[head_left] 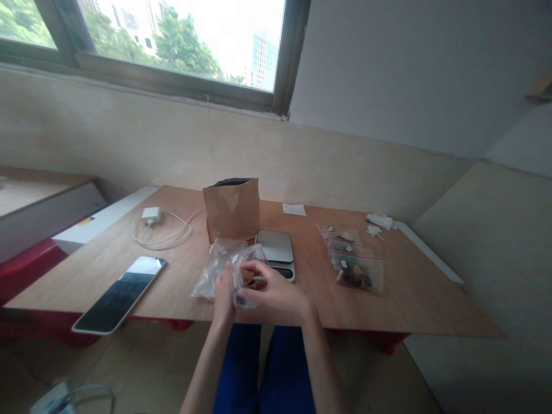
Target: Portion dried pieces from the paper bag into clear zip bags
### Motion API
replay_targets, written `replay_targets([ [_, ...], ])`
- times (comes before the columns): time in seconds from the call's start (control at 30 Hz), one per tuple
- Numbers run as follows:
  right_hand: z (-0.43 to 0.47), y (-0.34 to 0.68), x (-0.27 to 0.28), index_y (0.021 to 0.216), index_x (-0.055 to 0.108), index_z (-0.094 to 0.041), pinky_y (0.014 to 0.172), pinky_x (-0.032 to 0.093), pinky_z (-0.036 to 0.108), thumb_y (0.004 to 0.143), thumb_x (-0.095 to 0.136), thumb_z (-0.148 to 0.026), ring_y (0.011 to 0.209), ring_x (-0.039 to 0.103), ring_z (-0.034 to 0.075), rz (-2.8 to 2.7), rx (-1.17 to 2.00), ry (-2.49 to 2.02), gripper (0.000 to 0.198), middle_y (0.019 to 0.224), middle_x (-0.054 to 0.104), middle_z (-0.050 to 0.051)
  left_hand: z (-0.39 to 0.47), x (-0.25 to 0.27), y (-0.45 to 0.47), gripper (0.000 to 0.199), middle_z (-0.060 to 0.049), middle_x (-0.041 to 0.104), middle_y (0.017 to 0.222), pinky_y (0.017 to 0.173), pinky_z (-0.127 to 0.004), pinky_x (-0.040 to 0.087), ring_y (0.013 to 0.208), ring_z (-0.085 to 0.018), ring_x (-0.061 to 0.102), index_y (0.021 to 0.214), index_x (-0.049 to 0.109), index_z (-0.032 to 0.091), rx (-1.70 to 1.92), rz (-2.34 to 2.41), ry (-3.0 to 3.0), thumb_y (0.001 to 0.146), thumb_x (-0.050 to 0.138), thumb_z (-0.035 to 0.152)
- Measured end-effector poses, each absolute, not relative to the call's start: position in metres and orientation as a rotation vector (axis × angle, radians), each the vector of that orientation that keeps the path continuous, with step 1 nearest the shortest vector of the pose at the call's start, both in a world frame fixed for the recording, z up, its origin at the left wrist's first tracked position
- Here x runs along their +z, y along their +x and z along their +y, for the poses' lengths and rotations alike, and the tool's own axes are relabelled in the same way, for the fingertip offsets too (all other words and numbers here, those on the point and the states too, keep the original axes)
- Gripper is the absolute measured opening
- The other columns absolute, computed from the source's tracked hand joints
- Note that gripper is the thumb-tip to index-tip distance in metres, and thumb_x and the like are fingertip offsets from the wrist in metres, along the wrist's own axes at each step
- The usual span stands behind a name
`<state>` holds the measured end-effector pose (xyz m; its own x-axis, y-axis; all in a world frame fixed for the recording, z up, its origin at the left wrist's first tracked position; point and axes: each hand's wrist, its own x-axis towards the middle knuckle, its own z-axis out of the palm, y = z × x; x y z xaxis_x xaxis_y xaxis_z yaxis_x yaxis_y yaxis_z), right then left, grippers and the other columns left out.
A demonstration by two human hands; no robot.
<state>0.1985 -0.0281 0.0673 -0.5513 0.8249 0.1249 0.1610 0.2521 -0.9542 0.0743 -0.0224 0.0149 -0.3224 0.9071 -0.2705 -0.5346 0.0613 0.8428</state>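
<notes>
Both hands meet over the near edge of the wooden table. My left hand and my right hand together hold a small clear zip bag with brown pieces inside. The right fingers curl over the bag's front, the left fingers pinch its left side. Just behind the bag lies a small digital scale with a grey platform. An empty-looking clear bag lies flat to the left of my hands.
An open brown paper bag stands behind the scale. A tablet lies at the left, a white charger with cable behind it. Several filled zip bags lie at the right. White scraps sit at the far right edge.
</notes>
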Motion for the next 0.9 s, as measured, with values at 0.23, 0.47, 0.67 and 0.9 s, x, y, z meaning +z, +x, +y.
replay_targets([
  [0.23, -0.016, 0.187, 0.073, 0.097, 0.062, -0.02, 0.076, 0.051, 0.028, 0.079, 0.058, -0.024, 0.086, 0.064, 0.015, -1.842, 1.147, -0.991, 0.019, 0.095, 0.067, 0.003, -0.021, 0.014, 0.079, 0.04, -0.003, 0.067, 0.065, 0.063, -0.029, 0.049, 0.067, -0.02, 0.065, 0.079, 0.063, 0.014, 1.544, 1.025, 0.413, 0.064, 0.063, 0.051],
  [0.47, 0.017, 0.188, 0.072, 0.084, 0.063, -0.016, 0.065, 0.048, 0.025, 0.079, 0.059, -0.03, 0.07, 0.063, 0.014, -1.705, 1.014, -1.183, 0.015, 0.077, 0.067, 0.002, -0.029, 0.032, 0.072, 0.037, -0.007, 0.07, 0.079, 0.063, -0.027, 0.05, 0.072, -0.02, 0.065, 0.09, 0.064, 0.014, 1.274, 0.726, 0.517, 0.06, 0.072, 0.033],
  [0.67, 0.015, 0.195, 0.068, 0.1, 0.061, -0.019, 0.074, 0.05, 0.026, 0.074, 0.064, -0.032, 0.088, 0.063, 0.014, -1.754, 1.177, -0.967, 0.03, 0.098, 0.066, 0.004, -0.029, 0.028, 0.063, 0.05, -0.003, 0.067, 0.083, 0.049, -0.02, 0.046, 0.06, -0.013, 0.061, 0.103, 0.052, 0.018, 1.379, 0.839, 0.571, 0.06, 0.076, 0.026],
  [0.9, 0.015, 0.194, 0.064, 0.101, 0.062, -0.021, 0.083, 0.049, 0.029, 0.064, 0.073, -0.03, 0.091, 0.063, 0.015, -1.717, 1.154, -0.888, 0.039, 0.098, 0.066, 0.003, -0.025, 0.006, 0.06, 0.049, 0.006, 0.057, 0.063, 0.037, -0.016, 0.036, 0.041, -0.007, 0.05, 0.102, 0.047, 0.023, 1.331, 0.88, 0.683, 0.064, 0.073, 0.039],
])
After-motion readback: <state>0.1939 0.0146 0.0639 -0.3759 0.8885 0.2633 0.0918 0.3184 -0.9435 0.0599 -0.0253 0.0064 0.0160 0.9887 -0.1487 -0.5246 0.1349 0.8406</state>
